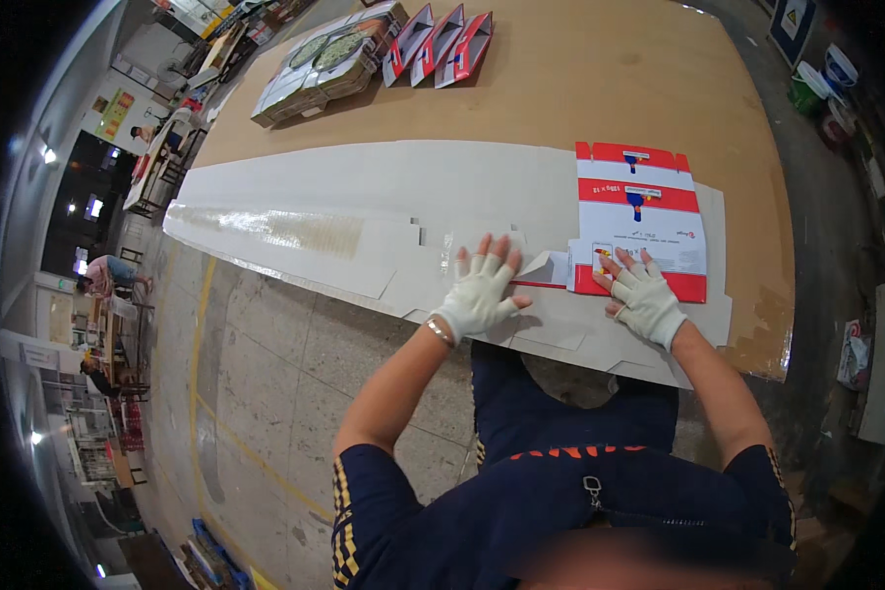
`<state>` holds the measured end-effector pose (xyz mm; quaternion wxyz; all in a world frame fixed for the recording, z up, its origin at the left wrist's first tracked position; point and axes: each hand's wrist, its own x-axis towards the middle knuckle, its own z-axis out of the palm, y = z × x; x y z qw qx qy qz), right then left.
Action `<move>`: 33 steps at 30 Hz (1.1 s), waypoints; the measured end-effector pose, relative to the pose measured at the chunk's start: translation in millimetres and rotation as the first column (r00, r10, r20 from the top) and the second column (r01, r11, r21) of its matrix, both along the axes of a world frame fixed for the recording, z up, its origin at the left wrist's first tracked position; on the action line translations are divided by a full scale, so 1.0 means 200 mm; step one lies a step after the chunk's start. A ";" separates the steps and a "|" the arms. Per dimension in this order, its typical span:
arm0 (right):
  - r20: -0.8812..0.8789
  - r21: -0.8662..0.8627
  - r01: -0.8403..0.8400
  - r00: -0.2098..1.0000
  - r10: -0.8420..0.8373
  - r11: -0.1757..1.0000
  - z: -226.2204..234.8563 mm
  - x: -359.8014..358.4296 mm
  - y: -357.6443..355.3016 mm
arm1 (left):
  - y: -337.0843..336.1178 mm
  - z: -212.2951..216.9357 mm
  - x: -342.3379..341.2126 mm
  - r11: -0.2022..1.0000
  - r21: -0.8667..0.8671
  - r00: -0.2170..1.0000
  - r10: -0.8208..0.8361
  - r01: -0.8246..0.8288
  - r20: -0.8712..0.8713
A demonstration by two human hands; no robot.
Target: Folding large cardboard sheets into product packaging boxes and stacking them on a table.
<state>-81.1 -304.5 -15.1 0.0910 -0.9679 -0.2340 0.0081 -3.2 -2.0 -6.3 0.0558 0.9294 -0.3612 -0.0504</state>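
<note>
While the right hand (644,293) lies, grip spread, over the near-left part of the flat red-and-white carton (639,218), the left hand (479,297) rests, grip also spread, on the pale board (305,192) beneath (both wear fingerless gloves). The carton sits at the board's right; three folded red cartons (452,61) stand farther off on the brown surface (551,108).

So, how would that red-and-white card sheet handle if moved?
The red-and-white card sheet is probably light, since it looks thin. It likely folds easily at the white flap, which angles up beside the left hand. Pushed, it may slide, lying flat on the larger grey cardboard.
</note>
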 end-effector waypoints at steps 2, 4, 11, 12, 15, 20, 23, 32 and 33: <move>-0.020 0.006 0.003 1.000 -0.003 1.000 0.01 0.00 0.01 | 0.10 0.11 -0.02 0.997 0.077 0.999 0.003 0.000 -0.038; -0.038 0.003 0.003 0.999 -0.003 1.000 0.01 0.01 0.01 | 0.15 0.19 -0.03 0.984 0.175 1.000 -0.031 0.030 0.003; -0.008 0.020 0.013 1.000 -0.013 1.000 0.00 0.01 0.02 | 0.22 0.23 0.02 0.942 0.274 0.970 -0.226 0.194 0.091; -0.008 0.022 0.017 1.000 -0.017 1.000 0.00 0.01 0.03 | 0.24 0.21 0.04 0.970 0.203 0.986 -0.153 0.137 0.065; -0.003 0.036 0.018 1.000 -0.018 0.999 0.01 0.01 0.02 | 0.25 0.15 0.06 0.997 -0.034 0.998 0.064 -0.064 -0.019; -0.040 0.089 0.013 0.999 -0.009 0.996 0.01 0.00 0.00 | 0.08 -0.07 0.00 0.194 -0.750 0.712 0.526 -0.633 -0.465; -0.015 0.075 0.010 1.000 -0.009 0.997 0.02 0.00 0.02 | -0.04 -0.15 0.00 -0.295 -0.801 0.750 0.289 -0.521 -0.595; 0.023 0.024 -0.070 0.997 0.070 0.997 0.02 0.01 -0.02 | -0.14 -0.17 0.05 0.541 -0.776 0.901 0.428 -0.324 -0.077; 0.025 0.024 -0.055 0.998 0.055 0.998 0.03 0.01 -0.03 | -0.15 -0.14 0.04 0.546 -0.777 0.907 0.414 -0.314 -0.075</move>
